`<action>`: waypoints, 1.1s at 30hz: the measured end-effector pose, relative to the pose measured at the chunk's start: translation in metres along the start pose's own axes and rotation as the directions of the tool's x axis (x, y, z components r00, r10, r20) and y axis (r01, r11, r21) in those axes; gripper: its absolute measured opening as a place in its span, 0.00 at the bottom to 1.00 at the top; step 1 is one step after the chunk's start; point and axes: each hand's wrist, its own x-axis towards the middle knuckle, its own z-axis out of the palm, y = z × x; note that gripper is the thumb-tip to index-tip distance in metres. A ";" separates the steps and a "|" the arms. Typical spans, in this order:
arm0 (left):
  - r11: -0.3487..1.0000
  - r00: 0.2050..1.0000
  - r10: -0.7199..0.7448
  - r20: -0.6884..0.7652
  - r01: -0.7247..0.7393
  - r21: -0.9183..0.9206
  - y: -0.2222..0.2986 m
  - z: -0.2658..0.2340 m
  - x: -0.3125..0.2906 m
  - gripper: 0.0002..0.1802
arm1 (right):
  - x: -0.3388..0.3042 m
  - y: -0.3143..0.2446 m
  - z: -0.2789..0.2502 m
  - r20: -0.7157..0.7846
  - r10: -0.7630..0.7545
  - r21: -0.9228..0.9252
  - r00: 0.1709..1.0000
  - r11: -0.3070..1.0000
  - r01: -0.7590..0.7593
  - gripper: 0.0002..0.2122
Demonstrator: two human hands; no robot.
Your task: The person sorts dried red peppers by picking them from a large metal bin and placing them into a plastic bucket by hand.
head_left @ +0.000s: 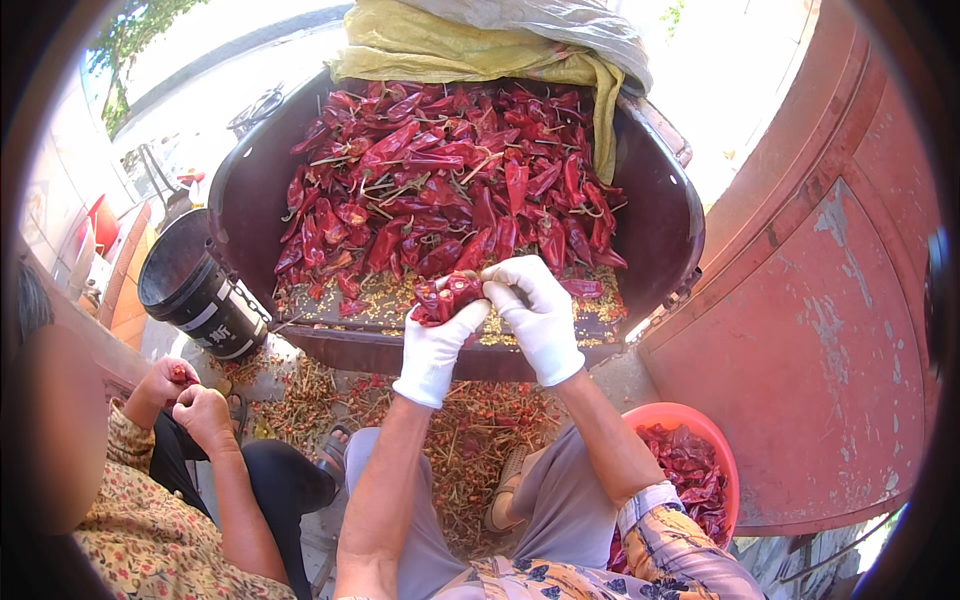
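Note:
My left hand (437, 352), in a white glove, is closed around a small bunch of dried red chili peppers (448, 298). Their cut-looking round ends face up. Against the right side of that bunch, my white-gloved right hand (533, 315) has its thumb and fingers pinched together; what lies between the fingertips is hidden. Both hands are above the near edge of a dark, deep cart bed (350, 352). Farther back in it lies a big heap of dried red chili peppers (450, 180), many with stems. Loose yellow seeds (375, 297) cover the bed near my hands.
Yellow and grey sacks (430, 45) drape over the cart's far side. A red tub (722, 450) of peppers stands by my right leg, beside a red metal panel (780, 370). A black bucket (190, 290) is left; a co-worker's hands (195, 405) hold a pepper. Stems (480, 440) litter the ground.

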 end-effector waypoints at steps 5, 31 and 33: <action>0.994 0.994 -0.055 0.095 0.063 -0.086 -0.004 -0.012 0.000 0.07 | -0.001 -0.024 -0.003 0.160 0.410 0.213 0.898 0.874 -0.437 0.05; 0.886 0.962 -0.080 -0.260 -0.051 -0.461 -0.009 -0.048 0.022 0.08 | 0.062 0.057 0.015 0.344 -0.171 -0.769 0.923 0.512 0.382 0.11; 0.890 0.944 -0.110 -0.311 -0.046 -0.454 -0.002 -0.040 0.019 0.08 | 0.053 0.057 0.006 0.286 -0.141 -0.760 0.948 0.570 0.313 0.09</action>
